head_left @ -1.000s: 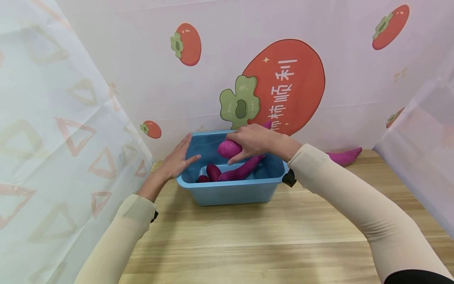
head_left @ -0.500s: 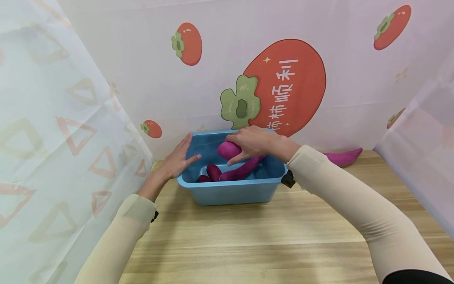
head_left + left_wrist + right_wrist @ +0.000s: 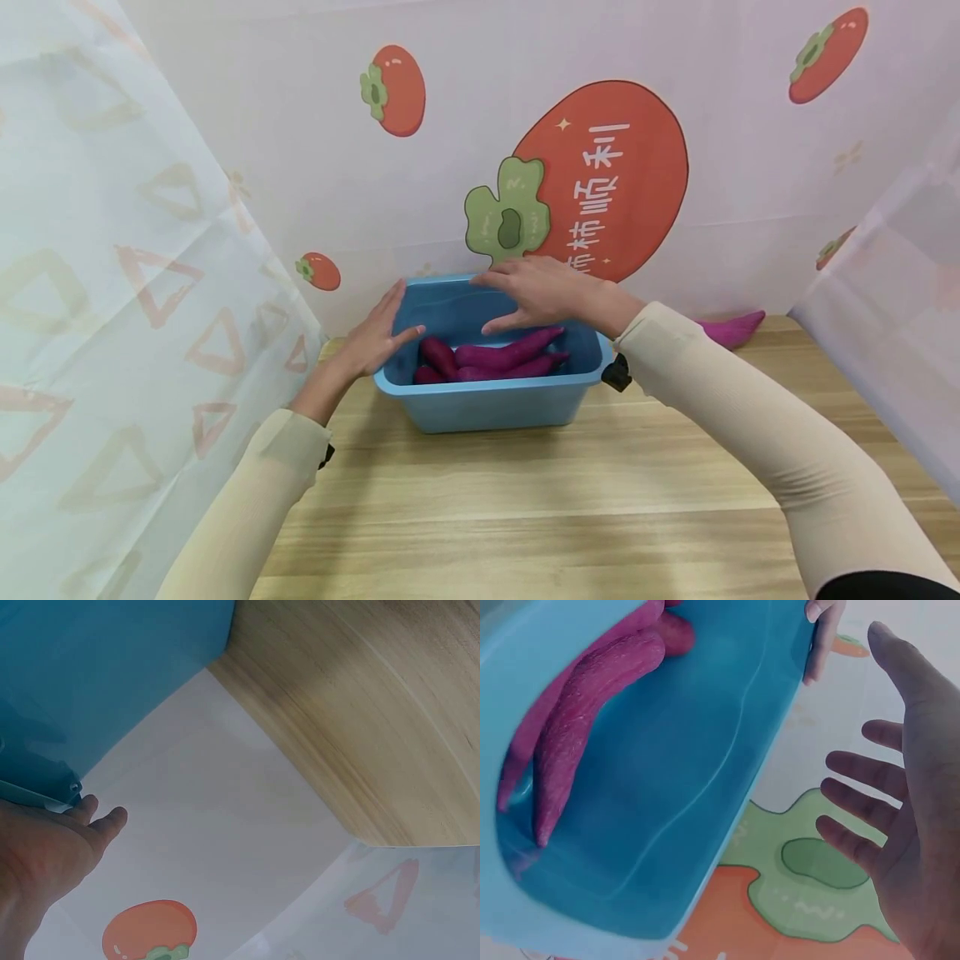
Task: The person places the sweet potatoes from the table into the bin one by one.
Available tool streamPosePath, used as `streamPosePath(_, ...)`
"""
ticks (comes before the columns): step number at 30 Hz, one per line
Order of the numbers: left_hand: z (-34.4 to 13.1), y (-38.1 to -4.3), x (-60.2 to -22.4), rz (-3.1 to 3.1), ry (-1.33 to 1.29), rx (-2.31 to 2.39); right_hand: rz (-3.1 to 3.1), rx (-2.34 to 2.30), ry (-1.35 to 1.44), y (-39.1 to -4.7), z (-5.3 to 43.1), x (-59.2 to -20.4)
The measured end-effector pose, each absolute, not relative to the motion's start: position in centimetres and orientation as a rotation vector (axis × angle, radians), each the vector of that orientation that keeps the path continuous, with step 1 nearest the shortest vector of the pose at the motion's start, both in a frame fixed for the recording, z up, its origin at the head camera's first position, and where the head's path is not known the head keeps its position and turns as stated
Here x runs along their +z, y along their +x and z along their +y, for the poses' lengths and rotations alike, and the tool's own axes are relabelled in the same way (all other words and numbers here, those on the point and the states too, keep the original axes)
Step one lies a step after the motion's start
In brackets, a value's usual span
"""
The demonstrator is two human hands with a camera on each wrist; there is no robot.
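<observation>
A blue plastic bin (image 3: 495, 408) stands on the table against the back wall. Inside lie several purple sweet potatoes: a long one (image 3: 506, 353) on top, another long one (image 3: 513, 367) beside it, and shorter dark ones (image 3: 438, 357) at the left. My left hand (image 3: 375, 337) rests at the bin's left rim, fingers extended and thumb over the inside. Above the bin's back right part is my right hand (image 3: 536, 292), its fingers spread and holding nothing; the right wrist view also shows this hand (image 3: 900, 802) with bare fingers beside the bin.
Another purple sweet potato (image 3: 733, 330) lies on the wooden table (image 3: 525, 517) at the right, partly behind my right sleeve. A printed cloth (image 3: 450, 192) hangs close behind the bin, and more cloth walls (image 3: 97, 292) flank both sides.
My right hand has let go of the sweet potato, which now lies on the others in the bin. The hand has risen slightly with fingers straightened. My left hand has stayed in place.
</observation>
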State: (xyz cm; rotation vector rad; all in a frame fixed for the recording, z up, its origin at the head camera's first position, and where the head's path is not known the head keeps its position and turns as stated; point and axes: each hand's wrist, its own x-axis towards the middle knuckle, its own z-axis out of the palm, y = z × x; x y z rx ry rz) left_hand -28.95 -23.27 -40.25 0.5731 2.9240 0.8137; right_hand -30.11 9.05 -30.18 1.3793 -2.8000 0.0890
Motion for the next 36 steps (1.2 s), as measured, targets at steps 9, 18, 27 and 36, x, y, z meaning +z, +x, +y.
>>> streamPosePath(9, -23.3, -29.1, -40.4, 2.926, 0.59, 0.81, -2.814, 0.089, 1.331, -30.5, 10.5, -30.4)
streamPosePath(18, -23.2, -29.0, -40.2, 2.914, 0.581, 0.83, -2.853, 0.099, 1.265, -30.7, 12.0, -30.1)
streamPosePath(27, -23.3, -28.8, -40.2, 2.91, 0.584, 0.838, -2.836, 0.127, 1.238, -30.7, 13.7, -29.9)
streamPosePath(36, -23.3, -28.8, -40.1, 2.914, 0.578, 0.828, -2.875, 0.14, 1.166, -30.6, 15.8, -30.0)
